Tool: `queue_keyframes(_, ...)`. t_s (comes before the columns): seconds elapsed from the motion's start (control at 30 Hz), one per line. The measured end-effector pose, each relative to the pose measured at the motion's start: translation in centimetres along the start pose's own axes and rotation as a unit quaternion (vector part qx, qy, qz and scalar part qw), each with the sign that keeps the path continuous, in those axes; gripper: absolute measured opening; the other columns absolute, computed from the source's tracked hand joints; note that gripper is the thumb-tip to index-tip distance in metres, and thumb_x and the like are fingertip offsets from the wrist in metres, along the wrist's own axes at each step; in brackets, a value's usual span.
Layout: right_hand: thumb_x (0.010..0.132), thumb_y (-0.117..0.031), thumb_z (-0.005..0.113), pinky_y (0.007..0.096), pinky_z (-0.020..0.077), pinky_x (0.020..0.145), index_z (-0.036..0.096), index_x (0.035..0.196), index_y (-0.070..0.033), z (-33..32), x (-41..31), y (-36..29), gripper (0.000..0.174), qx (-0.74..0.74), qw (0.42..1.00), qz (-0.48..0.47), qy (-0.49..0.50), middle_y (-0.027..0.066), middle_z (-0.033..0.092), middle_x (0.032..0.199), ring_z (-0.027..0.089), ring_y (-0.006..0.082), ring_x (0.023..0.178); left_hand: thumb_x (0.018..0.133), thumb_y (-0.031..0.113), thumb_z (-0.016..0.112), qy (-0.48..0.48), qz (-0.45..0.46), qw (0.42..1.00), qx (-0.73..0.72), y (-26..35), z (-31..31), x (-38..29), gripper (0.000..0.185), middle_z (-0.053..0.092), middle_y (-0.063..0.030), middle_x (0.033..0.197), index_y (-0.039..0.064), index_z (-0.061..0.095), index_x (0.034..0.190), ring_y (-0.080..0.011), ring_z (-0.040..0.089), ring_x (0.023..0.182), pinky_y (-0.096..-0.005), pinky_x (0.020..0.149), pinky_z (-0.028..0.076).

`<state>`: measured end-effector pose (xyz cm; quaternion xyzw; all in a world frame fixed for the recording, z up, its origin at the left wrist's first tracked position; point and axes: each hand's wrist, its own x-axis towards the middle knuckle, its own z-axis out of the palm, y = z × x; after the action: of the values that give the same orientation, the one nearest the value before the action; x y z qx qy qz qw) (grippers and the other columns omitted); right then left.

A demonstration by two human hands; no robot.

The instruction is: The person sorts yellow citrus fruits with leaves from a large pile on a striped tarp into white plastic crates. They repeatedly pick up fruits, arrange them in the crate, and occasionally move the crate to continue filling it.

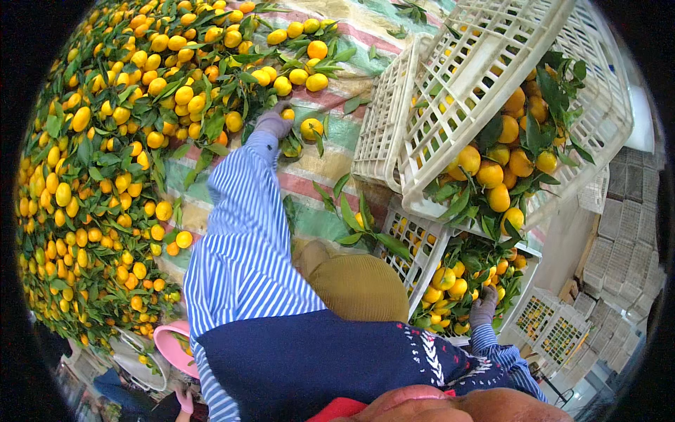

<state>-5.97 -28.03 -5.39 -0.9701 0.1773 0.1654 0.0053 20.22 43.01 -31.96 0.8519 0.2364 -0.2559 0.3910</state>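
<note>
My left hand (273,124), in a greyish-purple glove, reaches to the edge of a large pile of orange citrus fruits with leaves (184,95). A small citrus fruit (287,114) shows at its fingers; whether they grip it is unclear. Just right of that hand, another orange fruit (311,129) lies on a striped sheet (321,184). My right hand (482,307), gloved too, is at the fruits and leaves inside a white plastic crate (430,277). It touches them, but its fingertips are partly hidden, so a grip cannot be made out.
A tilted white crate (474,74) with leafy fruit stands beyond the low crate, against other crates. My knee (358,287) is between my arms. A pink basin (169,343) and a white tub (140,364) sit lower left, near another person's gloved hand (184,401). Stacked crates (617,237) stand at right.
</note>
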Motion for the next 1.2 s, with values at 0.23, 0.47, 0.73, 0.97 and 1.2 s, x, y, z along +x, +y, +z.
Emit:
queue_keyframes(0.23, 0.081, 0.008, 0.061, 0.0415, 0.0396, 0.115, 0.062, 0.120, 0.000, 1.2, 0.4, 0.6, 0.039, 0.000, 0.999, 0.050, 0.020, 0.0191, 0.046, 0.148, 0.048, 0.0382, 0.136, 0.089, 0.073, 0.057, 0.084, 0.001, 0.960, 0.268, 8.6, 5.7, -10.0, 0.079, 0.023, -0.0172, 0.169, 0.035, 0.040, 0.157, -0.0368, 0.034, 0.150, -0.0574, 0.114, 0.035)
queue_keyframes(0.47, 0.080, 0.005, 0.063, 0.0412, 0.0410, 0.114, 0.064, 0.121, -0.002, 2.0, 1.1, 2.2, 0.042, 0.012, 0.999, 0.045, 0.020, 0.0180, 0.047, 0.148, 0.049, 0.0373, 0.135, 0.088, 0.068, 0.062, 0.092, -0.064, 0.964, 0.241, 10.4, 7.8, -7.9, 0.081, 0.024, -0.0125, 0.169, 0.035, 0.037, 0.158, -0.0358, 0.035, 0.149, -0.0597, 0.108, 0.039)
queue_keyframes(0.73, 0.084, -0.002, 0.065, 0.0445, 0.0429, 0.111, 0.066, 0.115, -0.001, 1.5, -0.5, 0.2, 0.031, -0.005, 0.998, 0.054, 0.039, 0.0182, 0.053, 0.142, 0.052, 0.0391, 0.131, 0.087, 0.059, 0.068, 0.146, 0.053, 0.943, 0.294, 8.5, 11.2, -8.3, 0.068, 0.047, -0.0165, 0.154, 0.033, 0.051, 0.148, -0.0375, 0.051, 0.133, -0.0555, 0.095, 0.051)
queue_keyframes(0.97, 0.087, -0.007, 0.059, 0.0477, 0.0409, 0.113, 0.067, 0.123, -0.006, -0.1, 0.3, -1.3, 0.036, 0.008, 0.996, 0.090, 0.001, 0.0154, 0.052, 0.148, 0.051, 0.0402, 0.134, 0.078, 0.056, 0.079, 0.204, 0.185, 0.960, 0.048, 4.8, 10.8, -5.3, 0.080, 0.064, -0.0261, 0.129, 0.007, 0.061, 0.138, -0.0428, 0.058, 0.123, -0.0500, 0.108, 0.044)
queue_keyframes(1.2, 0.088, -0.018, 0.064, 0.0478, 0.0385, 0.114, 0.063, 0.128, -0.011, -5.1, -1.6, -0.4, 0.041, 0.006, 0.999, 0.035, -0.039, 0.0141, 0.049, 0.148, 0.049, 0.0362, 0.135, 0.094, 0.056, 0.068, -0.256, 0.108, 0.683, -0.676, 0.2, 6.1, -14.8, 0.070, 0.067, -0.0099, 0.119, 0.005, 0.055, 0.140, -0.0240, 0.066, 0.097, -0.0348, 0.074, 0.059)
